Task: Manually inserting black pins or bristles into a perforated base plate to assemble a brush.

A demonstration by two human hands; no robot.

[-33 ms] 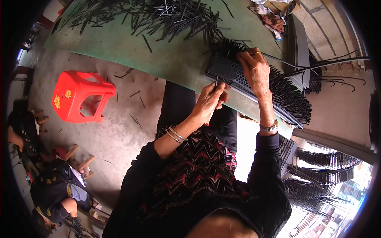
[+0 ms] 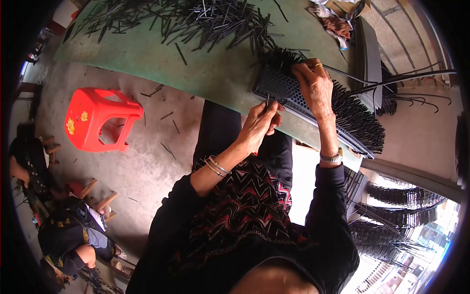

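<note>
A long black holed rack (image 2: 274, 84) lies along the near edge of the green tabletop (image 2: 147, 58). Thin black strips (image 2: 360, 117) stand close together in it like bristles, mostly along its far side and right part. My left hand (image 2: 259, 122) is closed at the rack's near edge, with thin black strips pinched between thumb and fingers. Over the rack, my right hand (image 2: 316, 90) has its fingers bent down and pressed together at the holes; what they grip is hidden. A loose heap of black strips (image 2: 210, 24) spreads across the far tabletop.
A red plastic stool (image 2: 90, 117) stands on the floor at left, near scattered strips. Another person (image 2: 66, 235) sits at lower left. Long black wires (image 2: 406, 78) and grey sheets (image 2: 369, 61) crowd the right end. Crumpled wrapping (image 2: 338, 28) lies far right.
</note>
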